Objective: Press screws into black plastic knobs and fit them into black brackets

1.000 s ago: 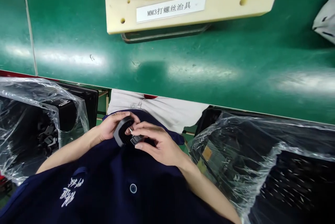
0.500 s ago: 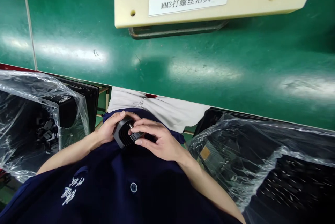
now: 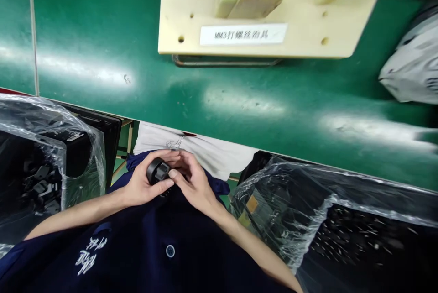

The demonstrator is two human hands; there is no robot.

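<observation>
Close to my body, below the bench edge, both hands hold a black plastic part (image 3: 158, 170) with a rounded outer rim and a small block-like piece on its face. My left hand (image 3: 141, 182) wraps it from the left, thumb along the lower side. From the right, my right hand (image 3: 195, 181) closes on the same part, thumb pressed at its edge and fingers behind it. The far side of the part is hidden by my fingers.
A cream fixture block (image 3: 246, 37) with a printed label stands on the green bench (image 3: 143, 83). A plastic-lined bin (image 3: 41, 183) of black parts is at left, another lined bin (image 3: 356, 238) at right. A white bag (image 3: 414, 65) lies at the bench's right.
The black part has been turned over between my hands, and my right fingers have shifted behind it. The metal pin seen before is now hidden. My view has moved slightly.
</observation>
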